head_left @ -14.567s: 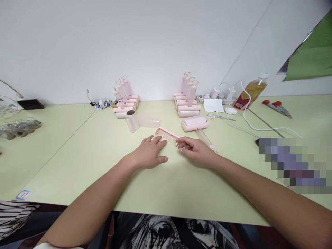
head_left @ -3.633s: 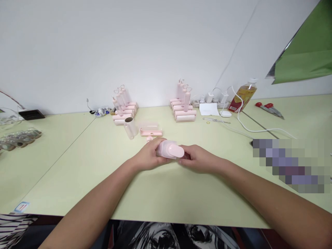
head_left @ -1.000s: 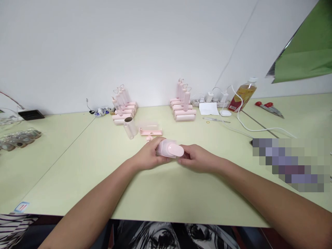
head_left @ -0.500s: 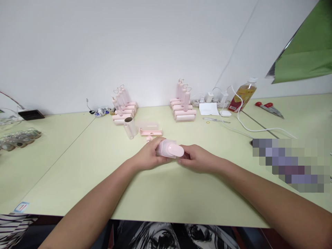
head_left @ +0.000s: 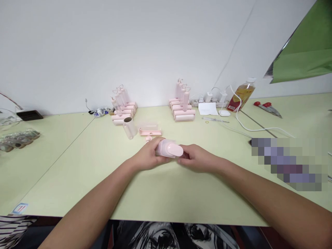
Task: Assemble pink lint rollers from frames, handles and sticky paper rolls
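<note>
My left hand (head_left: 148,155) is wrapped around a pale pink lint roller (head_left: 167,148), held just above the table in front of me. A rounded pink end piece points right, towards my right hand (head_left: 197,158). That hand's fingers are curled against this end; its fingertips are partly hidden behind it. Just beyond my left hand lie a small pink knob-like part (head_left: 148,138) and an open pink roller case (head_left: 150,132) with a clear cover behind it. To their left a sticky paper roll (head_left: 130,128) with a brown cardboard core stands upright, with a clear tube beside it.
Pink lint rollers stand in two rows, one at the back left (head_left: 123,112) and one at the back centre (head_left: 183,114). Further right are white paper (head_left: 208,109), tweezers (head_left: 215,119), charger cables, a drink bottle (head_left: 241,95) and red-handled pliers (head_left: 268,108). A pixelated patch covers the right side.
</note>
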`<state>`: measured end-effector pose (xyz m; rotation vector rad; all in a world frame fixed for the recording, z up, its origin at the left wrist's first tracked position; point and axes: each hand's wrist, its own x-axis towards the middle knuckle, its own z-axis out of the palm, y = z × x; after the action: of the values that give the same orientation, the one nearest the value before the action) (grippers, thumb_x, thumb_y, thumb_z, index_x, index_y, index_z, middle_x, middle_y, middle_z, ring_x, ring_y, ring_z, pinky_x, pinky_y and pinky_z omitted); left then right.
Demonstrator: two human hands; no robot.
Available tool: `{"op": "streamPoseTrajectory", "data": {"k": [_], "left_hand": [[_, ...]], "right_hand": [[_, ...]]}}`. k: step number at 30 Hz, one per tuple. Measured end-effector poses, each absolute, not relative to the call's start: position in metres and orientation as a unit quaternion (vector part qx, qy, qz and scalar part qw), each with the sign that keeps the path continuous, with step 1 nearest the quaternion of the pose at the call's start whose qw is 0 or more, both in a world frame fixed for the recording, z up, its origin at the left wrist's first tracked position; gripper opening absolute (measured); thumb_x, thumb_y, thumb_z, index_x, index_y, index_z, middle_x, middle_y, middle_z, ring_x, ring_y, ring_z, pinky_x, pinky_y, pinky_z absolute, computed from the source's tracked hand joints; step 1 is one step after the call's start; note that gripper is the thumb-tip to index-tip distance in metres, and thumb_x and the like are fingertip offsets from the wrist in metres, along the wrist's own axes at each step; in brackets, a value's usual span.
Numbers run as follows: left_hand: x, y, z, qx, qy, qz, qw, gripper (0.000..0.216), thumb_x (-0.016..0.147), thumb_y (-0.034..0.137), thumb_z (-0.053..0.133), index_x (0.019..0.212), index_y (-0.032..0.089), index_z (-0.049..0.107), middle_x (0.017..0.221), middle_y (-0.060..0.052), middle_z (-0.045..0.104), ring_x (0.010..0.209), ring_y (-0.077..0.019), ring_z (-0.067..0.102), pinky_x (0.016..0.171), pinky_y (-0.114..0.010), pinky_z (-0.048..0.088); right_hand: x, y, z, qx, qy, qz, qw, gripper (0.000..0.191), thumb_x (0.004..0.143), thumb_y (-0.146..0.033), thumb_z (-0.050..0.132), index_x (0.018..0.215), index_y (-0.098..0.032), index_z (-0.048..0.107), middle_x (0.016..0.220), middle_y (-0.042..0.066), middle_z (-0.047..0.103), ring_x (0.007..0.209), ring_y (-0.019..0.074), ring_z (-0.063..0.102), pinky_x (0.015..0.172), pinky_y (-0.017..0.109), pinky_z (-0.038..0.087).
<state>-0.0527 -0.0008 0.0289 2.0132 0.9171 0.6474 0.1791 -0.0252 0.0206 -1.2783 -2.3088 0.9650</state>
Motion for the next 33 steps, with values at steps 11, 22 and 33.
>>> {"op": "streamPoseTrajectory", "data": {"k": [11,22,33], "left_hand": [[-0.0529,-0.0009,0.0304,0.807,0.356,0.252,0.399,0.045,0.075,0.043,0.071,0.111,0.022,0.054,0.109,-0.006,0.061,0.096,-0.0226,0.059,0.076,-0.033,0.049],[-0.0531,-0.0011,0.0312,0.806,0.362,0.247,0.397,0.047,0.075,0.044,0.071,0.112,0.021,0.053,0.11,-0.006,0.06,0.096,-0.0225,0.059,0.076,-0.034,0.05],[-0.0535,-0.0011,0.0312,0.808,0.363,0.249,0.391,0.047,0.074,0.043,0.071,0.112,0.022,0.054,0.109,-0.006,0.061,0.096,-0.0219,0.06,0.076,-0.033,0.05]], "right_hand": [[0.18,-0.0231,0.0191,-0.443,-0.818,0.33,0.163,0.007,0.081,-0.023,0.053,0.088,-0.021,0.055,0.072,-0.003,0.053,0.064,0.0129,0.048,0.057,0.024,0.033],[0.1792,-0.0224,0.0174,-0.434,-0.818,0.336,0.17,0.008,0.08,-0.021,0.053,0.088,-0.021,0.054,0.071,-0.003,0.051,0.062,0.0123,0.046,0.057,0.024,0.032],[0.1792,-0.0236,0.0196,-0.434,-0.819,0.335,0.17,0.008,0.08,-0.021,0.053,0.089,-0.021,0.055,0.07,-0.003,0.051,0.062,0.012,0.046,0.056,0.024,0.032]]}}
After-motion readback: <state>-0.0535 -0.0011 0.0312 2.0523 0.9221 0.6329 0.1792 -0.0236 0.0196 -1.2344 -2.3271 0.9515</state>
